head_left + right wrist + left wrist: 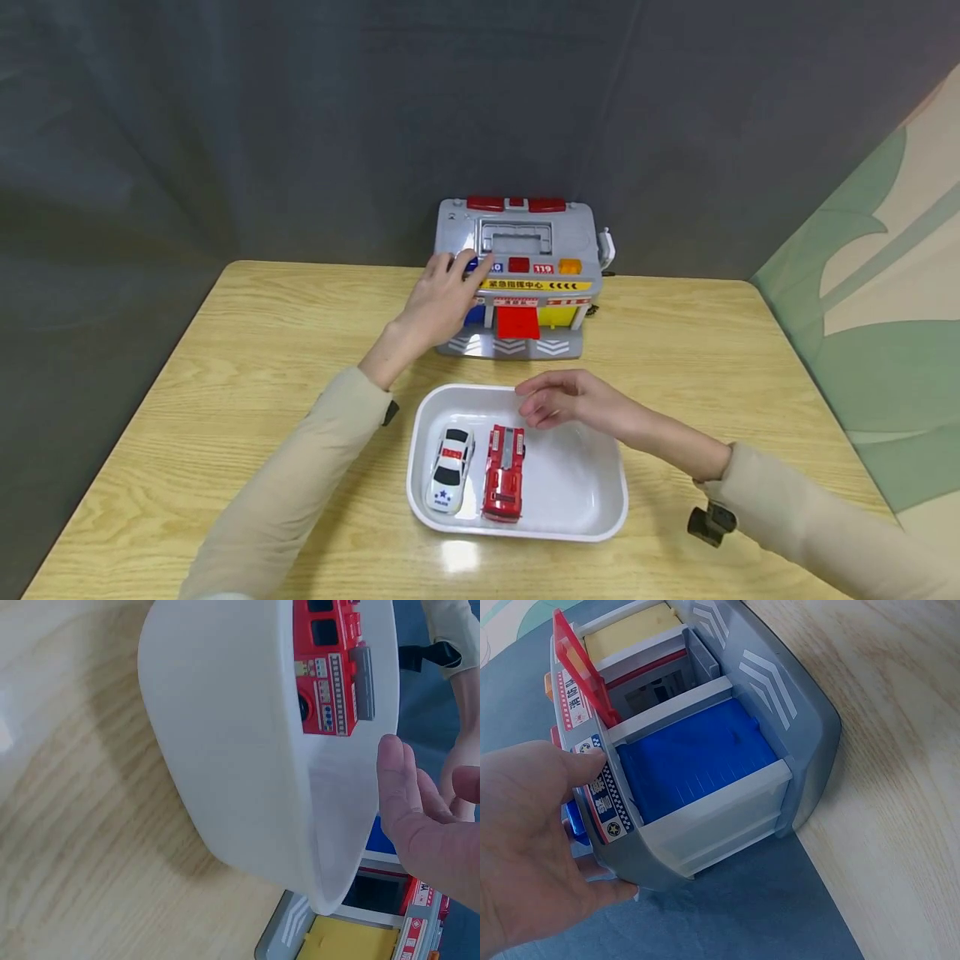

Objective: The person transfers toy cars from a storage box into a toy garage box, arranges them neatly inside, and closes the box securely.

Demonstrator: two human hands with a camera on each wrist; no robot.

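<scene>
nearest you, the white tray [600, 508] is holding the police car [450, 468] on its left and the fire truck [505, 472] beside it. your right hand [570, 400] is hovering over the tray's far edge, fingers loosely apart, gripping nothing. farther off, your left hand [442, 296] is pressing relaxed fingers on the toy station [525, 250], its red door [517, 322] lifted.

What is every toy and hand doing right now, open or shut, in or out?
toy station: upright on the table, red middle door swung open, blue door down.
police car: lying in the tray.
fire truck: lying in the tray, beside the police car.
white tray: on the table, holding both cars.
left hand: resting on the station's top, fingers straight.
right hand: over the tray, relaxed, holding nothing.
</scene>
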